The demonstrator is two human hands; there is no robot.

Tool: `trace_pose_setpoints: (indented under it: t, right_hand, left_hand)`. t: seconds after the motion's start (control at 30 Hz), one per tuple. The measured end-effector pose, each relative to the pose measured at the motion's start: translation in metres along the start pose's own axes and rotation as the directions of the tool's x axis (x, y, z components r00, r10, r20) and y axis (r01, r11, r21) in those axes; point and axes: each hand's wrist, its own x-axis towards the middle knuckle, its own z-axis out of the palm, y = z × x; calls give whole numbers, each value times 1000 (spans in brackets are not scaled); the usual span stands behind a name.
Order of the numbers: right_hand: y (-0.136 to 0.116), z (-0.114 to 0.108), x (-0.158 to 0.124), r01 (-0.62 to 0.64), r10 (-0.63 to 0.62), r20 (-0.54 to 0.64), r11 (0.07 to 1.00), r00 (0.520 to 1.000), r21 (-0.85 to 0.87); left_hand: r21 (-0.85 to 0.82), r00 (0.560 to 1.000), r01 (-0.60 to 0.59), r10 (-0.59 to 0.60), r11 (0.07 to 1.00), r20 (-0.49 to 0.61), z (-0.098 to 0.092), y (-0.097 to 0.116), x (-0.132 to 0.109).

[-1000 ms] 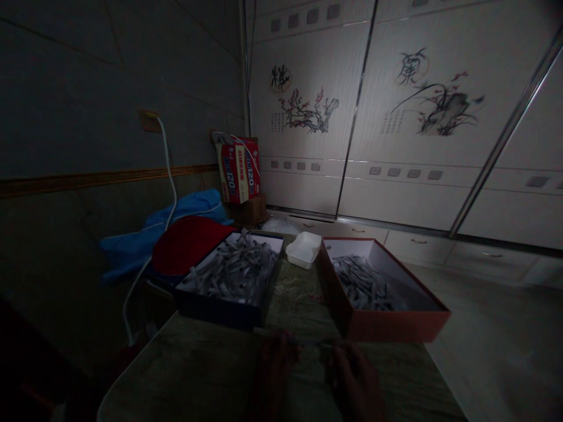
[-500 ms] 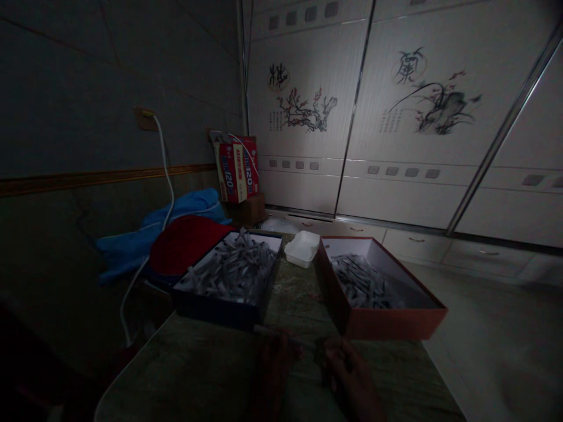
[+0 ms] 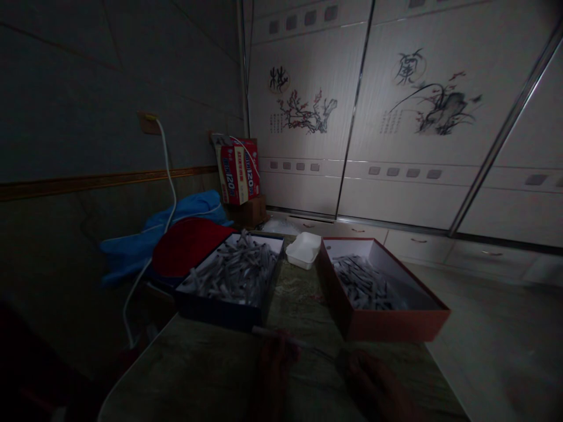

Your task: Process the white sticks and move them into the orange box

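Now | L hand (image 3: 277, 356) low ctr, grip clamped on thin tube (image 3: 264, 332) | R hand (image 3: 373, 374) curled, rt, grip: can't tell

1. A little white tray (image 3: 303, 251) sits on the table (image 3: 297, 305).
2. Left of the tray, a blue box (image 3: 215, 310) has lots of thin sticks (image 3: 237, 269).
3. Right of the tray is a red box (image 3: 396, 325) with more.
4. In front of the tray, the left hand (image 3: 275, 360) holds one stick (image 3: 264, 332); the right hand (image 3: 372, 375) looks dark and blurry.
5. Behind the tray are white doors (image 3: 303, 190).
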Motion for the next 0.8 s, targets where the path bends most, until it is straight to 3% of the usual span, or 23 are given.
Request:
trace_pose_setpoints:
  t: [0.1, 0.23, 0.3, 0.37, 0.47, 0.63, 0.8]
  right_hand:
    - [-14, -47, -9, -90, 89, -48, 995, 995, -35]
    - [-61, -99, -1, -23, 15, -139, 998, 990, -58]
    - [-78, -113, 17, 13, -54, -297, 991, 953, -136]
    - [-83, -119, 43, 19, -150, -438, 957, 886, -290]
    - [-74, -121, 85, -31, -241, -507, 882, 827, -469]
    - [-52, -115, 125, -87, -242, -489, 826, 838, -557]
    - [-46, -111, 127, -34, -269, -455, 831, 849, -555]
  left_hand:
    - [13, 1000, -31, 31, 999, 1, -3, 0, 0]
    - [73, 1000, -30, 29, 997, 9, -1, 0, 1]
    - [80, 1000, -19, 17, 997, 19, 2, -1, 2]
    - [98, 999, -24, 20, 995, 45, 4, -3, 3]
    - [167, 992, -66, 47, 984, 113, 4, -8, 5]
    - [263, 986, -99, 58, 960, 156, 4, -14, 8]
    - [253, 989, -69, 32, 965, 146, 3, -18, 11]
